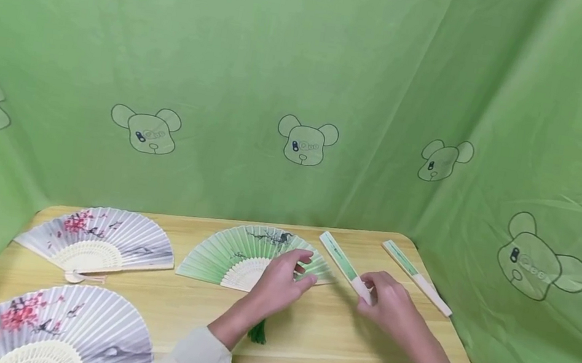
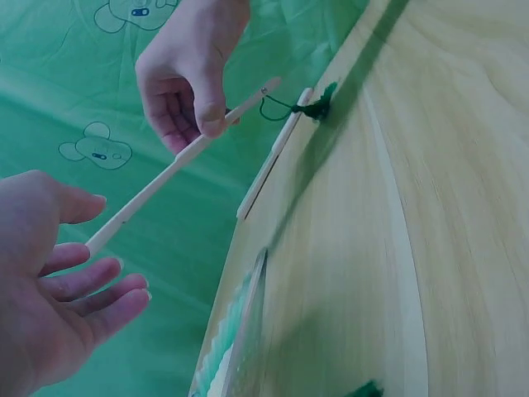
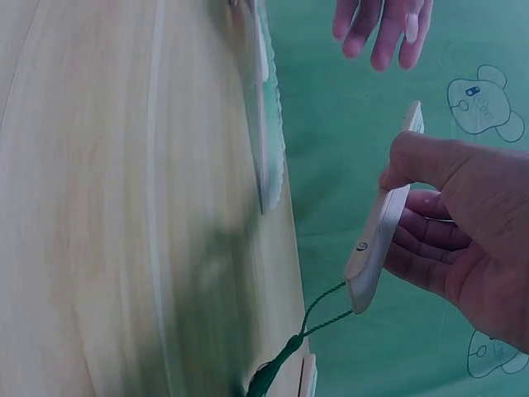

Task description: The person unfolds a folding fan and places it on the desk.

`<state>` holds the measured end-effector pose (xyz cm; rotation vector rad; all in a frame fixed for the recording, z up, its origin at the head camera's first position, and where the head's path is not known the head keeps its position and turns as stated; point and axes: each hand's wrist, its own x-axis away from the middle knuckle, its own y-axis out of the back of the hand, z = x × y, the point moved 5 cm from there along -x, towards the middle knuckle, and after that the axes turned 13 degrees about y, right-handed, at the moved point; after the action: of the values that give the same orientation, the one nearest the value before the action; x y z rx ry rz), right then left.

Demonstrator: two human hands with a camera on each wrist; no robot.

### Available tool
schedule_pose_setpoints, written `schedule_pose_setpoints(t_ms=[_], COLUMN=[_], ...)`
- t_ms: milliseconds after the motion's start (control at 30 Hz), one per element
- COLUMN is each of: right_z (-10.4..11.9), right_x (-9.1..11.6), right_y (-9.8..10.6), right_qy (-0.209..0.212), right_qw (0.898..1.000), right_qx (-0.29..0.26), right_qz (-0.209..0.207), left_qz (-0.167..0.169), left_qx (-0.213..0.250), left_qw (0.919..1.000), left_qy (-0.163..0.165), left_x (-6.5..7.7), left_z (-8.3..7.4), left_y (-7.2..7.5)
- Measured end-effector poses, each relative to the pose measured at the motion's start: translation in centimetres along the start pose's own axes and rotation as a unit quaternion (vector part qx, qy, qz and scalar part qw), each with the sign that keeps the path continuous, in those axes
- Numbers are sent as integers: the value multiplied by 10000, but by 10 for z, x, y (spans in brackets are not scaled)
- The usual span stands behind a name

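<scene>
A folded green hand fan is pinched near its pale lower end by my right hand, raised above the table. From its pivot end hangs a dark green tassel, plain in the right wrist view. My left hand is held with fingers loosely bent, to the left of that fan and apart from it in the head view, holding nothing. Behind and below the left hand, an opened green hand fan lies spread on the table, its green tassel toward me. Another folded green fan lies at the right edge.
Two opened grey-white fans with pink blossoms, a far one and a near one, lie on the left of the wooden table. Green cloth walls with bear-head prints stand close behind and at both sides.
</scene>
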<state>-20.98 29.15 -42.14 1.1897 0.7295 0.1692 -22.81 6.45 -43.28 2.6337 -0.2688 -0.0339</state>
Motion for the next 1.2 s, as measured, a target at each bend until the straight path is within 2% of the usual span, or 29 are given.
schedule_pose_setpoints(t_ms=[233,500,733,867,967,1067,1200], right_z=[13,27,43,50,56,61,67], right_x=[-3,-3,-5,-8,-10,-11,-12], right_y=[5,7,5,5,4,4,2], right_qy=[134,279,608,666,701,747,671], right_qw=[9997,9988,9954,9945,9941,9931,9930], right_qx=[-120,-187,-238,-195,-204,-202,-214], right_qz=[-167,-363,-706,-783,-806,-880,-948], left_qz=[98,114,-111,18,284,431,374], left_qx=[552,1134,1683,2423,3142,3615,3850], left_qw=[9984,9926,9845,9682,9448,9254,9142], left_qy=[116,422,474,628,883,1049,1207], left_x=[-3,-3,-3,-2,-1,0,1], left_z=[-7,-7,-5,-5,-5,-5,-5], left_y=[-8,-15,-10,-7,-9,-12,-13])
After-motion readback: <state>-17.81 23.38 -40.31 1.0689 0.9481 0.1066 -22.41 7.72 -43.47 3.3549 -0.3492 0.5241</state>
